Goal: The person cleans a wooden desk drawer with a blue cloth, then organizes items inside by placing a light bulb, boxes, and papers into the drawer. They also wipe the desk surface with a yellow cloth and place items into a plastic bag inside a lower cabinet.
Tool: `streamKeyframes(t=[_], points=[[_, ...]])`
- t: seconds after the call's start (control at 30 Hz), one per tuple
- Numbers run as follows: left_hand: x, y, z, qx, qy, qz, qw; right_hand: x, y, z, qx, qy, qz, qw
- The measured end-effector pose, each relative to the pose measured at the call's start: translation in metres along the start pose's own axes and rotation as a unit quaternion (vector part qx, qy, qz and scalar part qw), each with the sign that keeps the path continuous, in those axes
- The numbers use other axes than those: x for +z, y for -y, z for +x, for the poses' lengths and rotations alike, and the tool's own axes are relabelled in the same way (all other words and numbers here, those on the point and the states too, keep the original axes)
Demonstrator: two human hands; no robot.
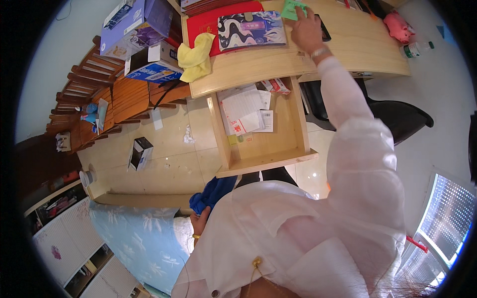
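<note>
My right hand [307,31] reaches over the wooden desk [357,48], its fingers on a small green packet [293,10] at the top edge of the view. Beside that hand, partly behind it, lies a dark phone-like object [325,29]. Low on the left, my left hand [200,220] holds a bunched blue cloth [214,194] near my side. A patterned notebook [251,30] rests on a red folder [197,28]. Left of it, a yellow cloth [196,57] drapes over the desk's edge. Papers [244,110] and a small red-and-white box [279,86] lie in the pulled-out drawer [266,164].
Cardboard boxes [151,66] stand left of the desk by a wooden slatted bench [128,98]. On the floor lies a small open box [141,153]. A black chair [402,115] stands under the desk's right side. A pink pig figure [398,27] and plastic bottle [416,49] are at the right.
</note>
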State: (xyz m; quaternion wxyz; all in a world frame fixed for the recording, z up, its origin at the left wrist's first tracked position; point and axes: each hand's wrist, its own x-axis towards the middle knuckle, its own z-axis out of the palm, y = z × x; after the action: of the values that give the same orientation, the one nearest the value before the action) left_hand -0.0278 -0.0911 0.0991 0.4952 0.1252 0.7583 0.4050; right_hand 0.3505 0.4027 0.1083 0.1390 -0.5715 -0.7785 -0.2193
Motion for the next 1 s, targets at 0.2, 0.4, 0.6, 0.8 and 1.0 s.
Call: streamKeyframes(t=[0.2,0.4,0.6,0.8,1.0], points=[[-0.012,0.01,0.0,-0.024,0.003,-0.009,1.0,0.025,-0.016,0.015,0.017,0.109,-0.053,0.992],[0.001,-0.004,-0.006,-0.011,-0.007,-0.053,0.998,-0.084,0.054,-0.065,-0.069,-0.039,0.261,0.962],[-0.012,0.013,0.014,-0.028,0.03,-0.022,0.999,-0.098,0.131,-0.163,-0.226,0.164,0.318,0.906],[-0.001,-0.022,0.007,-0.011,0.021,-0.003,1.0,-0.065,0.144,-0.137,-0.234,0.223,0.345,0.881],[-0.013,0.007,0.004,0.012,-0.014,0.023,1.0,-0.015,0.068,0.009,-0.072,0.099,0.18,0.976]])
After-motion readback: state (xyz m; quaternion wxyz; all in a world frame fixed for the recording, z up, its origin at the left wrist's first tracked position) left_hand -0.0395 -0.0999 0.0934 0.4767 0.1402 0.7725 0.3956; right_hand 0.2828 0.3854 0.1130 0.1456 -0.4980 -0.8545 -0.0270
